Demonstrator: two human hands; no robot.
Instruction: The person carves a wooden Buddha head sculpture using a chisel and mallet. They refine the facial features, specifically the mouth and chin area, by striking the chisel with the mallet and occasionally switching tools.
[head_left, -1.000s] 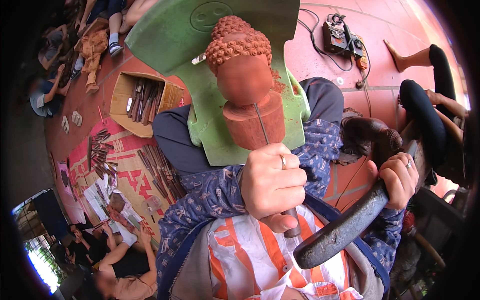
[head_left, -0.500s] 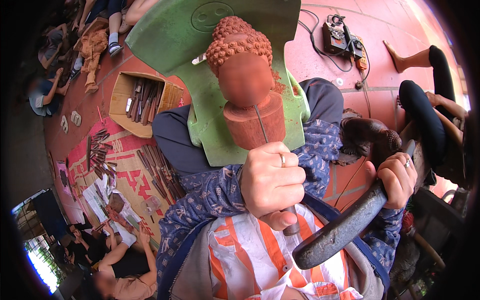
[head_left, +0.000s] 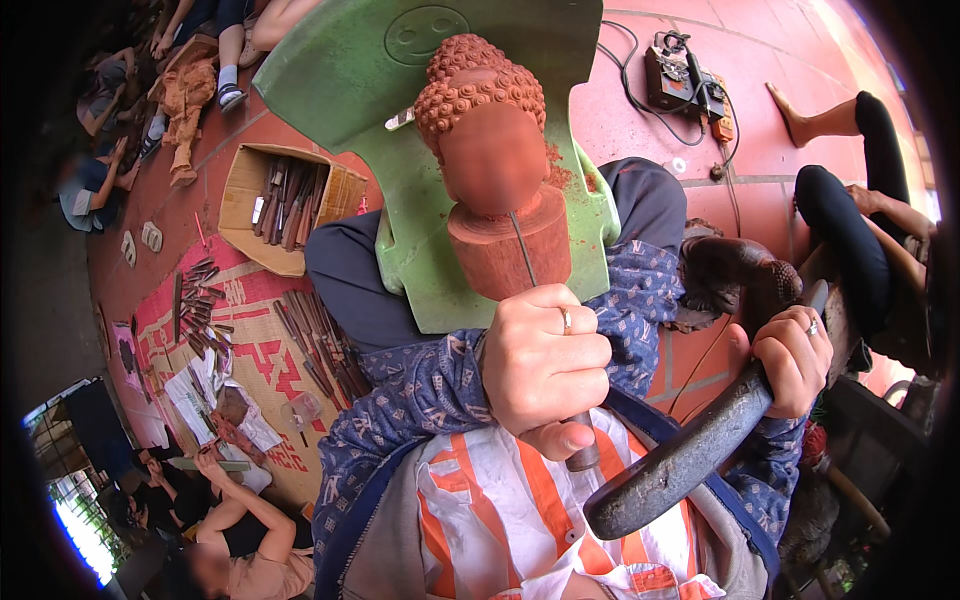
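Note:
A reddish-brown wooden carved head (head_left: pixel 492 155) with rows of round curls rests on a green plastic chair seat (head_left: pixel 425 265) in front of me. Its neck runs down into a round uncarved block (head_left: pixel 505 245). My left hand (head_left: pixel 548 365) is closed around a chisel (head_left: pixel 524 252). The thin blade reaches over the block to just under the chin, and the handle's butt sticks out below my fist. In my right hand (head_left: pixel 795 360), fingers wrapped round it, is a dark, curved club-like mallet (head_left: pixel 665 465). Its thick end lies near the chisel's butt, apart from it.
A cardboard box (head_left: pixel 240 215) of chisels stands left, with more chisels (head_left: pixel 322 340) on a red-patterned mat (head_left: pixel 260 310). A black power box (head_left: pixel 672 80) with cables lies at upper right. A dark carving (head_left: pixel 735 265) sits right. Other people (head_left: pixel 235 535) sit around.
My hands, the chisel and the mallet stay almost where they were. At lower left a co-worker's arms have shifted, and a flat greenish thing now shows in their hands.

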